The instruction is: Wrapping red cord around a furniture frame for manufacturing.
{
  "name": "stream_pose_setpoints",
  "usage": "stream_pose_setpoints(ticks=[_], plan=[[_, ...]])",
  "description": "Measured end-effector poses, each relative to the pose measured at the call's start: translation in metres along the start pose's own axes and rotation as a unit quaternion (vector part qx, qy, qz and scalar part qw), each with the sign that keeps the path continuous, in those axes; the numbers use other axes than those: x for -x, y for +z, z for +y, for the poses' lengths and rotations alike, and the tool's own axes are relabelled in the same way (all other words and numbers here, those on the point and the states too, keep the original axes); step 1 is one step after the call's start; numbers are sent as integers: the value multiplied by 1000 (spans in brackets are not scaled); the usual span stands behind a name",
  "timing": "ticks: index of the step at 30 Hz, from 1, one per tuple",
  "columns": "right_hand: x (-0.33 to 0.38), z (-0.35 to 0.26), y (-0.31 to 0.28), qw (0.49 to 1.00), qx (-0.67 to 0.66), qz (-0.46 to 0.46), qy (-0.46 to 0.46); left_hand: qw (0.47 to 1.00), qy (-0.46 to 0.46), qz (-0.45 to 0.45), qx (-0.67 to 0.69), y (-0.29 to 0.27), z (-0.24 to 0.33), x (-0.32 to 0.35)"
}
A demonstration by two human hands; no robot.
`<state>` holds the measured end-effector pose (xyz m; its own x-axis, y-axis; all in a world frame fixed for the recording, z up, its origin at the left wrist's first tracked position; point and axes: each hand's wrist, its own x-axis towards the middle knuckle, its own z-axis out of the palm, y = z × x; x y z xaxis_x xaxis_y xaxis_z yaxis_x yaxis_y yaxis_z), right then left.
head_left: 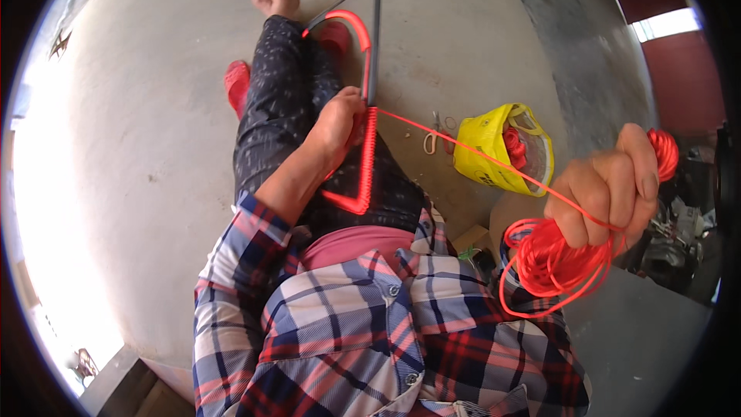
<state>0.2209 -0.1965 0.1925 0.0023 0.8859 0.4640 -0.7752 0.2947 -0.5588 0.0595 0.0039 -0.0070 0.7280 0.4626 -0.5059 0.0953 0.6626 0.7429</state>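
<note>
The left hand (337, 125) is gripping the grey frame (373, 38), fingers wrapped tight. Right of the frame, the raised right hand (610, 185) is pinching the red cord (463, 147) in closed fingers.

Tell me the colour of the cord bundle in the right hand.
Bright orange-red; the cord bundle hangs from the right hand, clearest in the head view.
</note>
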Motion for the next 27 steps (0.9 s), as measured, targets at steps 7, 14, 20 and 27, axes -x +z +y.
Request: stream_pose_setpoints(ticks=[7,14,20,27], plan=[[-11,8,-15,992,80,58,-85,875,342,16,-341,43,26,42],[14,92,-110,649,715,-7,260,800,254,167,-518,-48,27,19],[28,171,-138,760,557,120,312,953,-9,20,-301,-16,-9,47],[17,131,-116,803,530,212,168,909,303,149,-246,-4,25,60]])
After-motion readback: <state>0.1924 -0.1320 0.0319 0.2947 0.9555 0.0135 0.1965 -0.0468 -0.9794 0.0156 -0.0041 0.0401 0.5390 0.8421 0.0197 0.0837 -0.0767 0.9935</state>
